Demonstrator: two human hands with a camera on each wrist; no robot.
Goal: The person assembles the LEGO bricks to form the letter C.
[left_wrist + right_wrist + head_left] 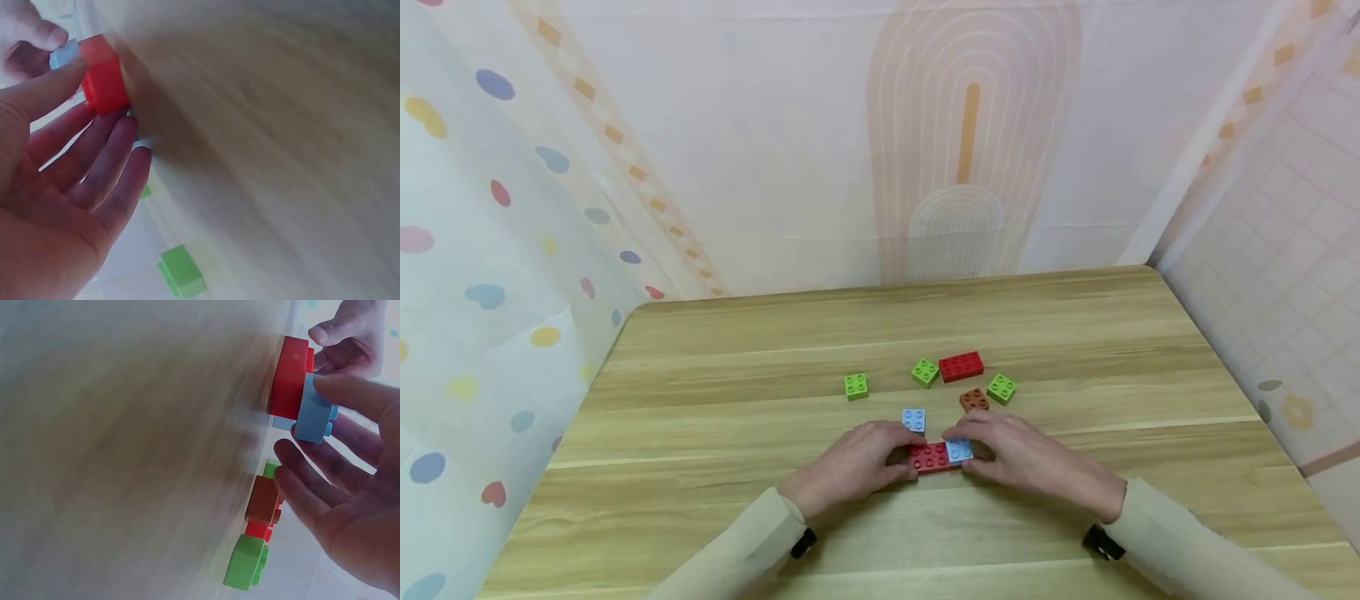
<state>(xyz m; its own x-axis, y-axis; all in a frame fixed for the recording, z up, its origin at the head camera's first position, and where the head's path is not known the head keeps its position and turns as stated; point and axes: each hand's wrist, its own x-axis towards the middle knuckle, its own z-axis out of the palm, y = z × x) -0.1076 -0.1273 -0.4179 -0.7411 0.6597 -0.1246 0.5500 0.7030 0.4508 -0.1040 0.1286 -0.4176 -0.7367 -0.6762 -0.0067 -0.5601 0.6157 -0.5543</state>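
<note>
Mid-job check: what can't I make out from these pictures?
Head view: the held red brick, its top partly covered by the held blue brick.
Head view: the brown brick, its near corner behind the right hand.
Head view: the loose blue brick, its near part behind the left hand.
Left wrist view: one green brick, mostly behind that hand's fingers.

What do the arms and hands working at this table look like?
They are a person's: the left hand and right hand are bare, with no gloves. Long, plain, pale beige sleeves cover the forearms, and a small black piece shows at each cuff. No cables are visible.
</note>
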